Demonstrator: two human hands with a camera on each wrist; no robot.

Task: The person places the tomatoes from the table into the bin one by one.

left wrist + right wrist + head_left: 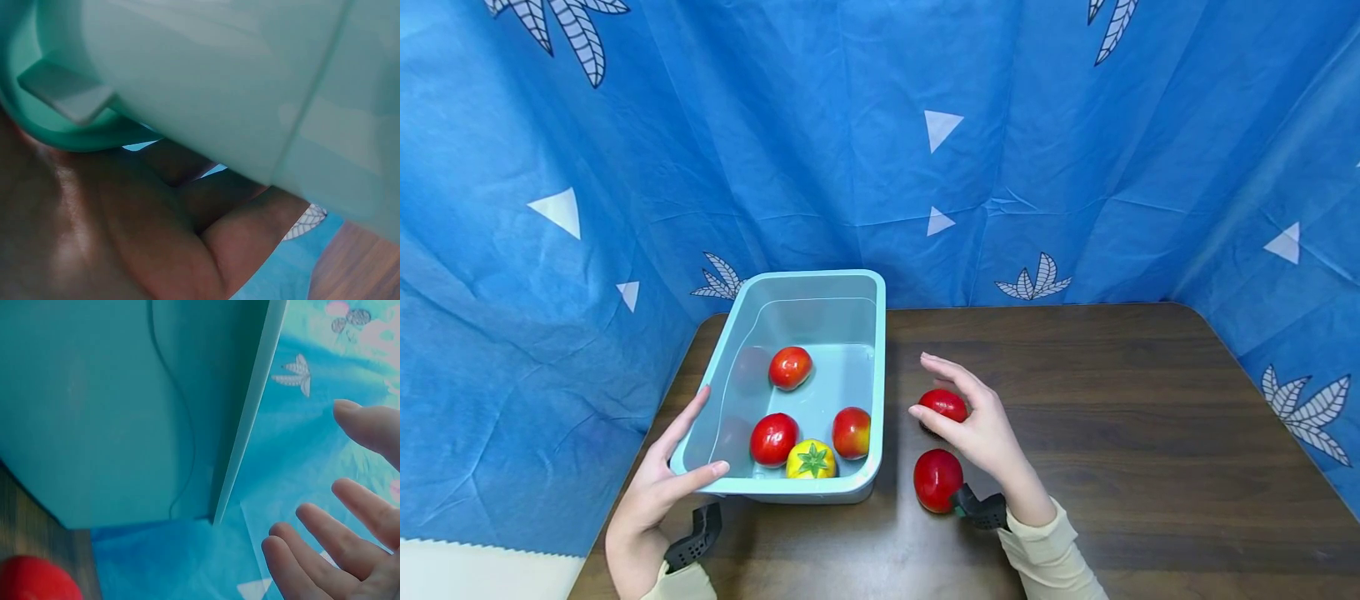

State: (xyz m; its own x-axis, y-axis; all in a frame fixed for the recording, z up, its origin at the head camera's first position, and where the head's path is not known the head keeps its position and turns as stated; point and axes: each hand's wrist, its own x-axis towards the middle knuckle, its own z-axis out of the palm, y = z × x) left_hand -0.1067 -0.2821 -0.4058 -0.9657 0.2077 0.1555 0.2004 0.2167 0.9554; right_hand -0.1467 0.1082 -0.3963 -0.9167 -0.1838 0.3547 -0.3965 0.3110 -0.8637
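Observation:
A light-blue plastic tub (881, 375) stands left of centre on the table. My left hand (651, 500) grips its near left corner, thumb over the rim; the left wrist view shows the fingers against the outer wall. Inside lie shiny red round fruits (774, 439), one of them partly yellow, and a yellow fruit (812, 459) with a green star-shaped calyx. Right of the tub, my right hand (981, 425) is above a red fruit (945, 403), its fingers spread and holding nothing. A second red fruit (937, 481) lies nearer, beside the right wrist.
The dark wooden table (1120, 433) extends to the right of the hands. A blue patterned cloth (865, 150) hangs behind it and along both sides. Each wrist wears a black device (695, 537).

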